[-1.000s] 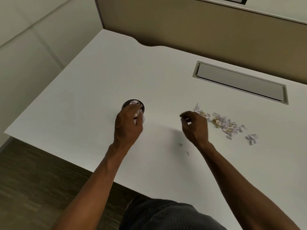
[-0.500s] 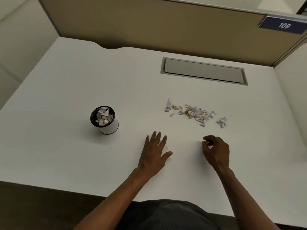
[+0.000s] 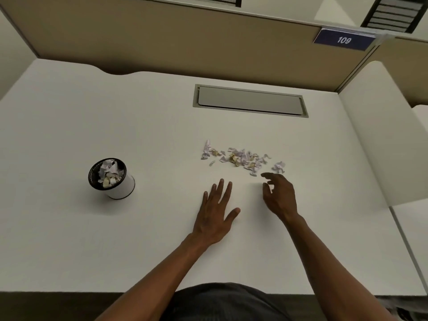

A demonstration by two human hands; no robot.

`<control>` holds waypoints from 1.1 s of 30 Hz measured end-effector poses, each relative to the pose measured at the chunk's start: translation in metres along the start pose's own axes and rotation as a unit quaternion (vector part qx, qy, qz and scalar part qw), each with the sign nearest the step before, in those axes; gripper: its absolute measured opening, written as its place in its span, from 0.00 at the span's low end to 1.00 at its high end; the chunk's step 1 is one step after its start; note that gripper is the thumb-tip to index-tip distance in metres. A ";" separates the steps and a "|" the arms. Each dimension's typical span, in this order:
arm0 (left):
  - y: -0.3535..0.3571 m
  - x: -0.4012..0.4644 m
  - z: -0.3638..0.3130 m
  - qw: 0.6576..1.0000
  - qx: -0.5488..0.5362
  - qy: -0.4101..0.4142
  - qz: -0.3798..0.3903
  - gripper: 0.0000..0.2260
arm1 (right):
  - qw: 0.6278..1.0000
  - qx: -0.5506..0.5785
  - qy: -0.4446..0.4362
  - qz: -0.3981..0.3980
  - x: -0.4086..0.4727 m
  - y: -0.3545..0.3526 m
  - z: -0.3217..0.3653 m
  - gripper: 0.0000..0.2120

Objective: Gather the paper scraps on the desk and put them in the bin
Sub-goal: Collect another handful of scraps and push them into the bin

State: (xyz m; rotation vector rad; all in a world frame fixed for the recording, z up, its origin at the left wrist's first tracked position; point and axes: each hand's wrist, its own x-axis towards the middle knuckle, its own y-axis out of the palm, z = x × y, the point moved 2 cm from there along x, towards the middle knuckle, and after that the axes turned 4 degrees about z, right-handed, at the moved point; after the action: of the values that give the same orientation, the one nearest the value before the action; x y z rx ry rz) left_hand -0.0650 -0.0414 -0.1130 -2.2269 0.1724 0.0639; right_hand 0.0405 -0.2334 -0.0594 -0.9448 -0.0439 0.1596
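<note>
Left hand [image 3: 216,214] flat, spread; right hand [image 3: 279,195] curled, seemingly empty, near scraps [image 3: 240,157].

You face a white desk [image 3: 69,117] with a grey cable hatch [image 3: 251,101] near its far edge, tan partition panels [image 3: 162,42] behind, a blue "109" sign [image 3: 344,40] at the far right corner, and dark flooring [image 3: 46,306] below the near edge.
</note>
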 end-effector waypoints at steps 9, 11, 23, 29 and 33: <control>-0.043 -0.018 0.033 0.986 -0.133 -0.068 -0.068 0.28 | 0.970 -0.170 -0.101 0.140 0.030 0.032 0.013 0.25; -0.050 -0.023 0.044 0.983 -0.135 -0.089 -0.087 0.28 | 0.972 -0.164 -0.121 0.114 0.021 0.036 0.015 0.22; -0.072 0.012 0.052 0.986 -0.104 -0.084 -0.104 0.25 | 0.986 -0.077 -0.119 0.086 0.029 0.038 0.043 0.22; -0.082 0.048 0.051 0.993 -0.054 -0.060 -0.084 0.26 | 0.959 -0.174 -0.144 0.169 0.045 0.052 0.043 0.24; -0.091 0.071 0.051 0.995 -0.026 -0.045 -0.086 0.26 | 0.958 -0.170 -0.160 0.163 0.022 0.060 0.041 0.22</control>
State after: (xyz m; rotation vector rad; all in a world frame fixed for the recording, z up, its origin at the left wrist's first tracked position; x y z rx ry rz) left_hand 0.0197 0.0471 -0.0808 -2.2767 -0.0711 0.0768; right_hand 0.0513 -0.1630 -0.0848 -1.2593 -0.2211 0.6270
